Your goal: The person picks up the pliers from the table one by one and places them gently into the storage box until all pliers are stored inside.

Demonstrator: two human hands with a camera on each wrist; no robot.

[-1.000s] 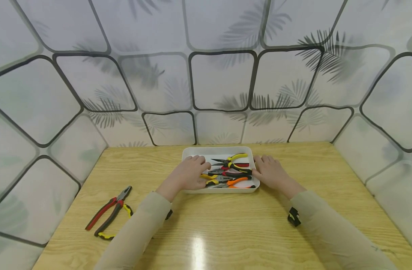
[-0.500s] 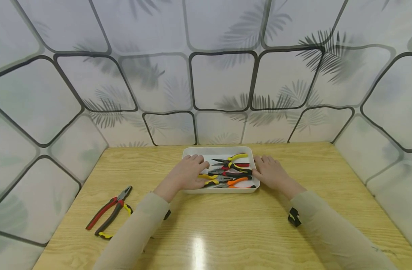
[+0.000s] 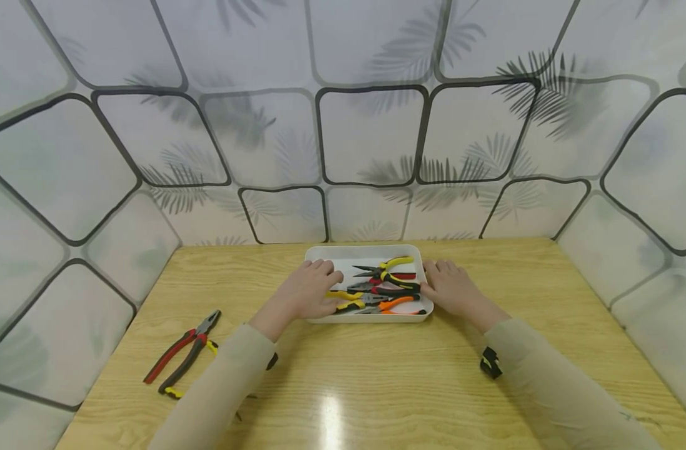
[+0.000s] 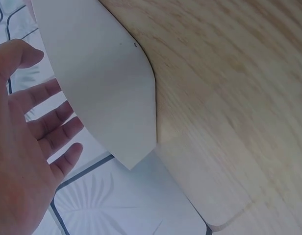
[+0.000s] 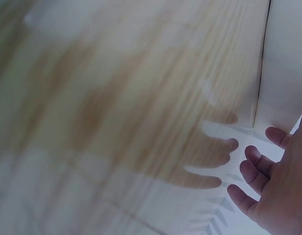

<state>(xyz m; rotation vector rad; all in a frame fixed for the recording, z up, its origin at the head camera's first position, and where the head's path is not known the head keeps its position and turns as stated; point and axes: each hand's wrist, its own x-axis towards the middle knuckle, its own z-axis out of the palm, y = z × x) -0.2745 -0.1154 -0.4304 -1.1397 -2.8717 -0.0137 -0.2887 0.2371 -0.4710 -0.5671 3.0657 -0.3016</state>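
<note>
A white tray holds several pliers. At its back right are needle-nose pliers with yellow-and-black handles. Pliers with orange handles lie near the front wall, and a yellow-handled pair points its grips left. My left hand is over the tray's left end, fingers loosely bent, thumb near the yellow handles. In the left wrist view its fingers hang relaxed beside the tray wall. My right hand lies along the tray's right side, thumb at the wall, fingers loosely spread.
Red-and-black pliers lie on the wooden table at the left. Beside them a yellow-and-black handle runs under my left sleeve, which hides part of it. A patterned curtain stands close behind the tray.
My left hand has shifted slightly left, showing more of the yellow-handled pliers in the tray. My right hand and the tray have hardly moved.
</note>
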